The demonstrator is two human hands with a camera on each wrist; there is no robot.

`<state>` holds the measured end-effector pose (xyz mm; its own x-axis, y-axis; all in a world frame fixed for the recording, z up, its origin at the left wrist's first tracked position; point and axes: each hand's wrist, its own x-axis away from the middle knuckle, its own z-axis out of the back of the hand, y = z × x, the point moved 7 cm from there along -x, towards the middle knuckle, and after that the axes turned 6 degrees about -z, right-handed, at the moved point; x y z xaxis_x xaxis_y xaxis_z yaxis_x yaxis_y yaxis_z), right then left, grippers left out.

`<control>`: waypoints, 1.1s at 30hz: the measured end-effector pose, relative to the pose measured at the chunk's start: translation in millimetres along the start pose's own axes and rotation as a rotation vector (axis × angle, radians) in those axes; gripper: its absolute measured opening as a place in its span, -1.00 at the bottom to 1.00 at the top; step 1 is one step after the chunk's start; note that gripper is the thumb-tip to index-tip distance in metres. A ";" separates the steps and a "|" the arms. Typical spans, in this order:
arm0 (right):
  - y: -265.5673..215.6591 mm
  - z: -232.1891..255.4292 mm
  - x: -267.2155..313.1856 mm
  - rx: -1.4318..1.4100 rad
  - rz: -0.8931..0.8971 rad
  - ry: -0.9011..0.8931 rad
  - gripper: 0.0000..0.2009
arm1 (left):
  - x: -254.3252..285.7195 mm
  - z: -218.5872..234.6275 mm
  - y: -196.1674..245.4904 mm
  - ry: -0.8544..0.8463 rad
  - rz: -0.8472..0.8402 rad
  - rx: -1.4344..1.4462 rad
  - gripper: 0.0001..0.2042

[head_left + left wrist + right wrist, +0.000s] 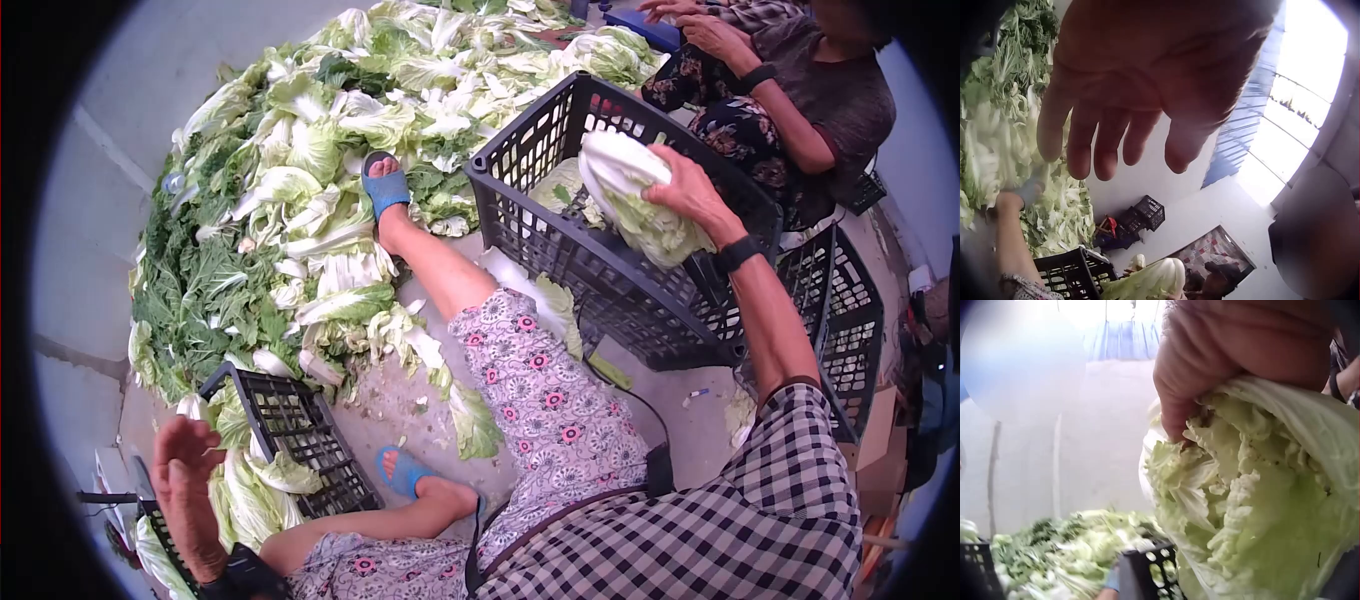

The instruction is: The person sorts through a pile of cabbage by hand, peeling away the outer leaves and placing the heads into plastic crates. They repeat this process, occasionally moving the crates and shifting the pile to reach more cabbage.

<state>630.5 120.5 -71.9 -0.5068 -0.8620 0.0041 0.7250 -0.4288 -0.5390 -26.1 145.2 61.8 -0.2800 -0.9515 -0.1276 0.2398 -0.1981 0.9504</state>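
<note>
My right hand (692, 196) grips a napa cabbage (640, 195) by its side, above a large black plastic crate (610, 275). In the right wrist view the thumb presses into the pale, ruffled leaves of that cabbage (1254, 487). Inside the crate lies more cabbage (562, 190), partly hidden by the crate wall. Off at the lower left, my left hand (188, 490) is raised with nothing in it, its fingers spread in the left wrist view. Near it, napa cabbages (250, 500) lie beside a tilted smaller black crate (315, 440).
A broad heap of loose cabbage leaves (330, 200) covers the floor to the left and ahead. My legs in blue slippers (388, 190) stretch across the middle. Another person (800, 110) sits beyond the large crate. More black crates (845, 320) stand at the right, near a cardboard box (880, 450).
</note>
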 end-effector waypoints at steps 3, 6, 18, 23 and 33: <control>18.7 -38.3 -11.3 0.156 -0.084 -0.222 -0.27 | 18.2 54.1 -6.6 0.166 0.124 -0.192 -0.42; 25.0 -73.1 -21.9 0.119 -0.035 -0.282 -0.23 | 49.2 107.4 -29.0 0.107 0.228 -0.538 -0.43; -55.5 -71.9 40.4 -0.270 0.142 -0.509 -0.29 | 109.3 132.0 -183.2 0.116 0.412 -0.791 -0.46; -32.4 -44.3 100.9 -0.365 0.076 -0.484 -0.35 | 101.3 135.6 -162.4 0.195 0.264 -0.960 -0.52; 39.4 133.4 266.4 -0.242 -0.351 -0.137 -0.34 | 89.7 98.3 -186.2 0.148 0.175 -0.320 -0.32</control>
<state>586.3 -162.0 20.3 -0.6248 -0.7101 0.3246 0.3813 -0.6403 -0.6668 -187.2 119.9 -98.7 -0.0772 -0.9965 -0.0331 0.5565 -0.0707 0.8279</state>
